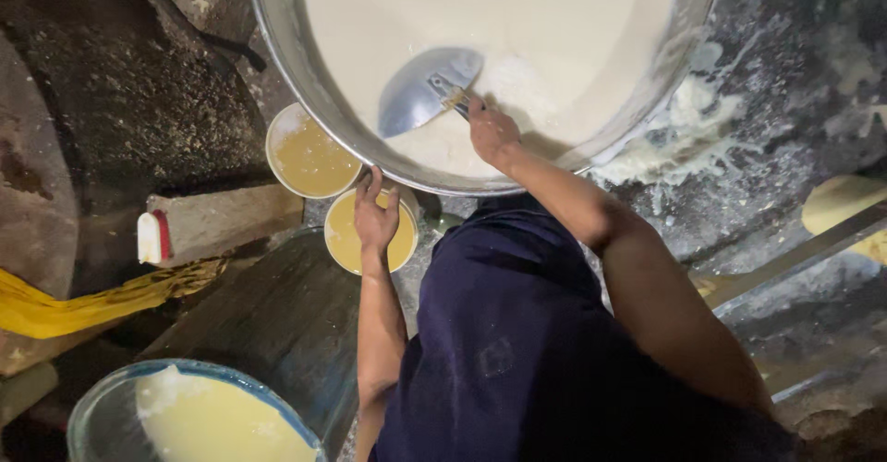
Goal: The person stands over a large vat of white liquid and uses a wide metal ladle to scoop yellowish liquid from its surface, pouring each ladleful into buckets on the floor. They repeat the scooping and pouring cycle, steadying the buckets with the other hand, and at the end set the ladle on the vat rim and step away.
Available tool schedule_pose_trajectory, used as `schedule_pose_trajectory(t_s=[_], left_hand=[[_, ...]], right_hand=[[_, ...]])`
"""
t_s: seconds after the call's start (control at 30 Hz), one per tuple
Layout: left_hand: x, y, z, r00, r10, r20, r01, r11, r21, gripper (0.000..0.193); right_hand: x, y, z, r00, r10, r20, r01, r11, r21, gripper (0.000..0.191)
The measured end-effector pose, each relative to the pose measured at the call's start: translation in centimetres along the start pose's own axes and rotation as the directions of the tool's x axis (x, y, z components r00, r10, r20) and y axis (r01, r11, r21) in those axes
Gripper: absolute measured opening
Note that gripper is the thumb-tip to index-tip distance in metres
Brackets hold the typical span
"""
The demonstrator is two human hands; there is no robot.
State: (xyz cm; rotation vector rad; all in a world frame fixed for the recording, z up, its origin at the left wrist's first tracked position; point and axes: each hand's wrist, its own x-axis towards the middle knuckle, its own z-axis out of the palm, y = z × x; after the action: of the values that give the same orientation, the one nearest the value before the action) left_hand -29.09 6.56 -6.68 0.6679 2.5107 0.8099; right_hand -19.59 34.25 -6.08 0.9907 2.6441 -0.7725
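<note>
In the big metal pot at the top, your right hand holds the handle of a round metal scoop. Your fingers are wrapped tight around that handle. The scoop sits low in the thick white liquid, with its round back facing up.

Your left hand rests on the rim of a small bowl of yellow liquid, just under the pot's edge. The fingers are bent over the rim, holding it. A second small bowl of yellow liquid sits just beside it, touching the pot's side.

It looks like you are skimming or stirring the white liquid right now. A good next move needs a slow, flat scoop so nothing slops over the edge.

The ground around the pot is dark, rough and wet. White splashes lie on the floor to the right of the pot. A yellow cloth lies at the left, near a small white and red thing. A blue-rimmed tub of pale liquid sits at the bottom left. The room is dim.
</note>
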Motion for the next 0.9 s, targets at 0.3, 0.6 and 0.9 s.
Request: schedule_pose_trajectory(t_s=[0.3,0.6,0.9], left_hand=[[-0.2,-0.4,0.2,0.994,0.081,-0.067,-0.086,0.994,-0.068,0.06],[0.1,0.0,0.3,0.997,0.008,-0.082,-0.007,1.0,0.015,0.053],[0.2,-0.5,1.2,0.993,0.044,-0.108,-0.039,0.998,0.053,0.052]], right_hand=[[-4.7,4.7,-2.5,0.996,0.091,0.017,-0.088,0.988,-0.13,0.032],[-9.5,10.5,-5.0,0.994,0.046,-0.099,-0.065,0.978,-0.199,0.028],[-14.5,17.2,-8.1,0.962,-0.039,-0.269,-0.023,0.974,-0.226,0.016]])
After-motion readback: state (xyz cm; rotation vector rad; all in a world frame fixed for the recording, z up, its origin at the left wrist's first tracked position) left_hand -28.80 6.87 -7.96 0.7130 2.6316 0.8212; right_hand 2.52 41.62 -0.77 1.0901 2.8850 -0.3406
